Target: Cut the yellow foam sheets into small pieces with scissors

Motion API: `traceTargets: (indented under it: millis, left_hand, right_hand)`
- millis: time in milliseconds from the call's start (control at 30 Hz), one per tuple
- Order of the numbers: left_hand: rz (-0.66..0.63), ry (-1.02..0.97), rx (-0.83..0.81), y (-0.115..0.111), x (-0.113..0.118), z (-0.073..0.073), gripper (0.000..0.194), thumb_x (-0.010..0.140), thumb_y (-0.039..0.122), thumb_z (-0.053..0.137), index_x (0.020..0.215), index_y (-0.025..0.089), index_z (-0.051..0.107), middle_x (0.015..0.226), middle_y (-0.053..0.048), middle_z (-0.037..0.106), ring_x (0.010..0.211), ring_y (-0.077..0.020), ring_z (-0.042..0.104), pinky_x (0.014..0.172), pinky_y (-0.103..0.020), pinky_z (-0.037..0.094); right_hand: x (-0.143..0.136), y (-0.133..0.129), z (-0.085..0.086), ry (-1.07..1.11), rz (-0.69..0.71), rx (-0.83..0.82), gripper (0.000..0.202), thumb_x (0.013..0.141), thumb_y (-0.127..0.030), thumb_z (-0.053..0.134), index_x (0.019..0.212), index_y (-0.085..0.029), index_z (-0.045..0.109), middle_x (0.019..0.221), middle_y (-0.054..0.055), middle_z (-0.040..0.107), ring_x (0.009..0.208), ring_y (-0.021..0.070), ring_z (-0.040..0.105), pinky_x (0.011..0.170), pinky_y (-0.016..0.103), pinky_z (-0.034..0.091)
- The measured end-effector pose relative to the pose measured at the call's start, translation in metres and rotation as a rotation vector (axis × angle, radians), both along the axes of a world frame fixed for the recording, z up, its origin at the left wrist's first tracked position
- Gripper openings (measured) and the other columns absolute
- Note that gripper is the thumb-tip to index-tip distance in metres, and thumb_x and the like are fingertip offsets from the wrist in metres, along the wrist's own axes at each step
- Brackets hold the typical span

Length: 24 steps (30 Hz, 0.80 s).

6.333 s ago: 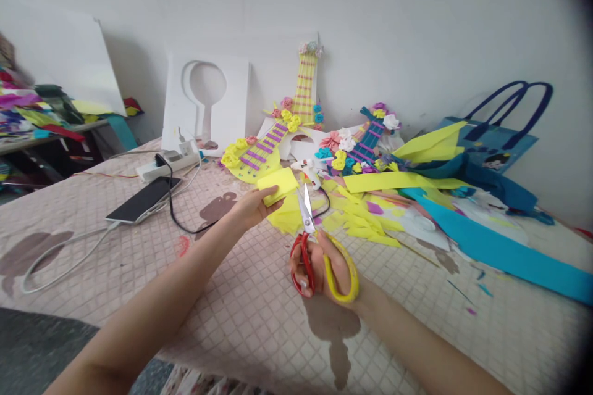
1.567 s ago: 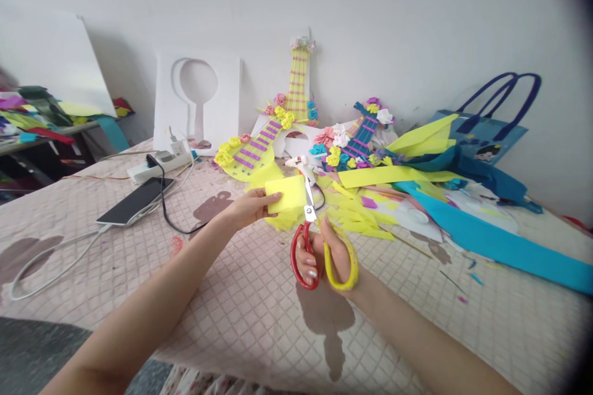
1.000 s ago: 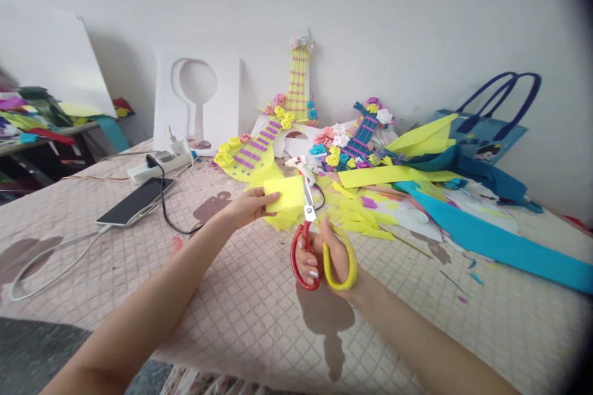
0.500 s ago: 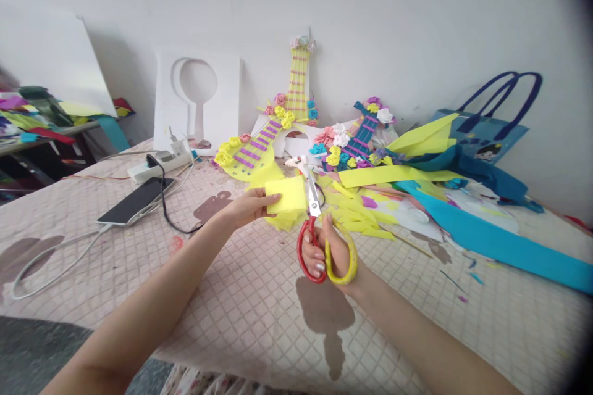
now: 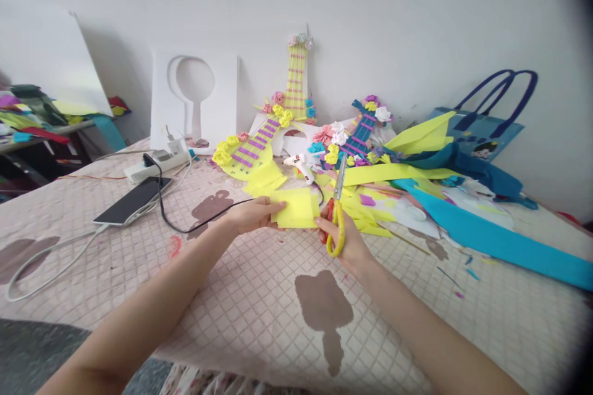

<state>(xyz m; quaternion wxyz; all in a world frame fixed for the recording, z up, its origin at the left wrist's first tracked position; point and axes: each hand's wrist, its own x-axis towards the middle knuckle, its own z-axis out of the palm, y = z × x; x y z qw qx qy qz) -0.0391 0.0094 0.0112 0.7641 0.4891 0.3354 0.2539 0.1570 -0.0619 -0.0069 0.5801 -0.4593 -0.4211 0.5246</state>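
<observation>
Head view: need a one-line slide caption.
Left hand and right hand hold yellow paper between them, scissors also in the right, a white glue gun lying beyond.

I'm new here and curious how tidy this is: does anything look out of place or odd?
Yes, mildly: loose yellow scraps lie in an untidy scatter beyond the right hand, and a red mark interrupts the pale tablecloth; stain or print, I can't tell. Nothing else stands out.

Tablecloth (image 5: 259,302) open on near side of left hand (image 5: 254,216); beyond, yellow scraps (image 5: 265,180) and glue gun (image 5: 300,168) block way.
</observation>
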Motion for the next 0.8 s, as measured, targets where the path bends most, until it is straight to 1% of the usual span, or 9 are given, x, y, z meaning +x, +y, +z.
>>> traceTargets:
  millis: [67, 133, 233, 400, 500, 567, 667, 733, 800]
  left_hand:
    - [0.105, 0.006, 0.037, 0.006, -0.003, -0.002, 0.023, 0.078, 0.026, 0.061, 0.093, 0.009, 0.063, 0.087, -0.011, 0.068, 0.072, -0.0139, 0.062, 0.068, -0.027, 0.052]
    - [0.280, 0.041, 0.138, 0.014, -0.008, -0.004, 0.022, 0.076, 0.027, 0.062, 0.088, 0.009, 0.063, 0.083, -0.009, 0.067, 0.070, -0.0126, 0.061, 0.068, -0.026, 0.050]
    - [0.478, 0.148, 0.332, 0.027, -0.016, -0.005, 0.021, 0.070, 0.029, 0.067, 0.080, 0.010, 0.062, 0.076, -0.005, 0.065, 0.064, -0.0106, 0.057, 0.059, -0.022, 0.045]
    - [0.422, 0.287, 0.471, 0.038, -0.011, -0.011, 0.025, 0.063, 0.030, 0.070, 0.075, 0.013, 0.058, 0.064, -0.001, 0.059, 0.055, -0.0109, 0.052, 0.051, -0.023, 0.039]
    - [0.501, 0.528, 0.662, 0.038, -0.003, -0.014, 0.025, 0.062, 0.029, 0.071, 0.078, 0.014, 0.058, 0.064, -0.001, 0.056, 0.063, -0.0162, 0.054, 0.058, -0.027, 0.041]
    - [0.574, 0.648, 0.832, 0.037, -0.001, -0.016, 0.030, 0.063, 0.028, 0.070, 0.089, 0.015, 0.059, 0.074, -0.005, 0.058, 0.075, -0.0209, 0.056, 0.069, -0.031, 0.042]
    - [0.641, 0.717, 1.035, 0.031, -0.004, -0.013, 0.040, 0.069, 0.029, 0.066, 0.105, 0.016, 0.055, 0.101, -0.012, 0.057, 0.094, -0.0249, 0.053, 0.083, -0.036, 0.040]
    - [0.653, 0.714, 1.079, 0.025, -0.006, -0.009, 0.037, 0.073, 0.032, 0.062, 0.106, 0.016, 0.055, 0.109, -0.013, 0.056, 0.095, -0.0242, 0.053, 0.084, -0.036, 0.040]
    - [0.602, 0.651, 1.005, 0.016, -0.004, -0.006, 0.031, 0.077, 0.039, 0.057, 0.096, 0.015, 0.059, 0.101, -0.012, 0.060, 0.084, -0.0208, 0.057, 0.077, -0.032, 0.042]
  right_hand:
    - [0.003, 0.003, -0.003, -0.006, -0.045, 0.018, 0.029, 0.064, -0.025, 0.070, 0.076, -0.020, 0.044, 0.057, -0.009, 0.050, 0.039, 0.0049, 0.044, 0.036, 0.017, 0.031]
    - [0.007, 0.006, -0.004, -0.008, -0.067, 0.032, 0.029, 0.064, -0.024, 0.069, 0.077, -0.020, 0.044, 0.057, -0.008, 0.050, 0.040, 0.0052, 0.045, 0.035, 0.016, 0.031]
    - [0.012, 0.009, -0.002, 0.018, -0.079, 0.035, 0.029, 0.063, -0.024, 0.070, 0.075, -0.020, 0.043, 0.056, -0.008, 0.048, 0.042, 0.0060, 0.046, 0.035, 0.016, 0.030]
    - [0.014, 0.009, 0.007, 0.042, -0.136, 0.044, 0.033, 0.058, -0.024, 0.072, 0.073, -0.021, 0.042, 0.058, -0.008, 0.046, 0.046, 0.0068, 0.049, 0.035, 0.016, 0.032]
    - [0.014, 0.007, 0.010, 0.010, -0.128, 0.044, 0.031, 0.061, -0.025, 0.071, 0.074, -0.020, 0.043, 0.058, -0.008, 0.047, 0.044, 0.0056, 0.048, 0.036, 0.015, 0.032]
    - [0.015, 0.006, 0.010, 0.007, -0.123, 0.050, 0.030, 0.062, -0.025, 0.070, 0.074, -0.020, 0.043, 0.057, -0.008, 0.047, 0.045, 0.0058, 0.048, 0.036, 0.015, 0.033]
    - [0.015, 0.007, 0.008, 0.012, -0.116, 0.052, 0.030, 0.061, -0.025, 0.071, 0.073, -0.020, 0.044, 0.057, -0.007, 0.047, 0.047, 0.0065, 0.049, 0.037, 0.016, 0.033]
    - [0.015, 0.007, 0.008, 0.027, -0.118, 0.060, 0.030, 0.061, -0.024, 0.071, 0.073, -0.020, 0.044, 0.059, -0.007, 0.046, 0.047, 0.0067, 0.049, 0.037, 0.016, 0.033]
    - [0.014, 0.007, 0.009, 0.044, -0.138, 0.086, 0.031, 0.061, -0.024, 0.071, 0.073, -0.021, 0.043, 0.061, -0.007, 0.046, 0.048, 0.0070, 0.050, 0.038, 0.017, 0.033]
